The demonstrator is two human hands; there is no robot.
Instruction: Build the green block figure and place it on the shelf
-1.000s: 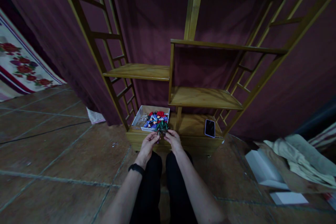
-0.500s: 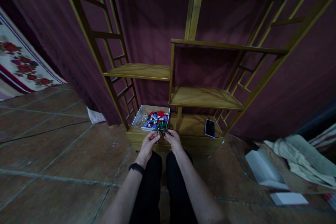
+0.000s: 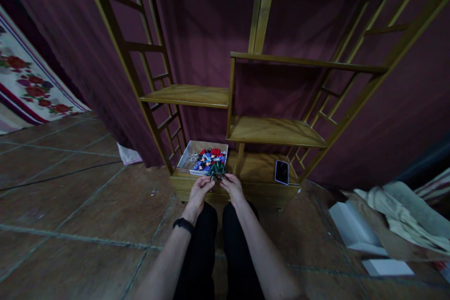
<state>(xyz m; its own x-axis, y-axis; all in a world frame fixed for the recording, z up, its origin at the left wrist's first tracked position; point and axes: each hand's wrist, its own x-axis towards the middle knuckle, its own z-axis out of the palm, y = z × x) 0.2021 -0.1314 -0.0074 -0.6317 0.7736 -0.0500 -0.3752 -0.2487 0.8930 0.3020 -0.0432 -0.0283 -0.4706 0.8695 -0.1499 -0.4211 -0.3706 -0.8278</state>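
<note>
Two bare hands meet above the front edge of a yellow-brown wooden shelf unit [image 3: 262, 166]. The left hand [image 3: 198, 191], with a black wristband [image 3: 183, 226] at its wrist, pinches the lower left side of a small dark-green and brown figure-like object [image 3: 217, 168] between thumb and fingers. The right hand [image 3: 232, 187] grips the opposite side in a similar narrow pinch; fine detail of the object is too small to make out. In this view the object overlaps the near right corner of a shallow white rectangular box [image 3: 207, 144] on the bottom board. Inside the box, clear plastic pieces [image 3: 191, 161] lie at left, beside a pile of small red, blue and black figures [image 3: 210, 158]. A dark-screened phone with a lilac edge [image 3: 281, 172] rests farther right on the same board.
</note>
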